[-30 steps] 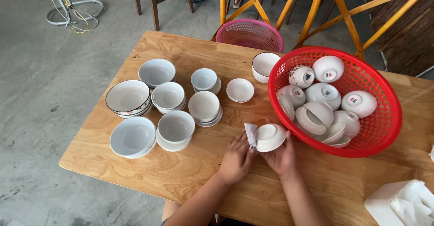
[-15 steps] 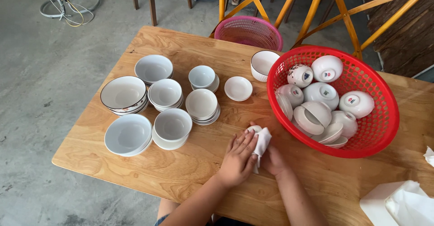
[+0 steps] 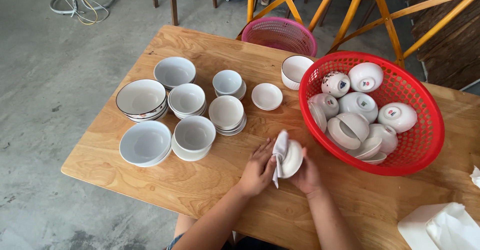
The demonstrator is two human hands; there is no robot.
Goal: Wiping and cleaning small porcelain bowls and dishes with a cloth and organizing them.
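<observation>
Small white bowl (image 3: 292,158) is held on edge just above the wooden table (image 3: 210,180), near the red basket (image 3: 425,145) of bowls. The right hand (image 3: 307,175) grips it; the left hand (image 3: 257,167) presses a white cloth (image 3: 280,150) against it.

free: bare table (image 3: 150,190) left of hands | blocked: red basket (image 3: 425,145) right, bowl stacks (image 3: 192,137) ahead-left
</observation>
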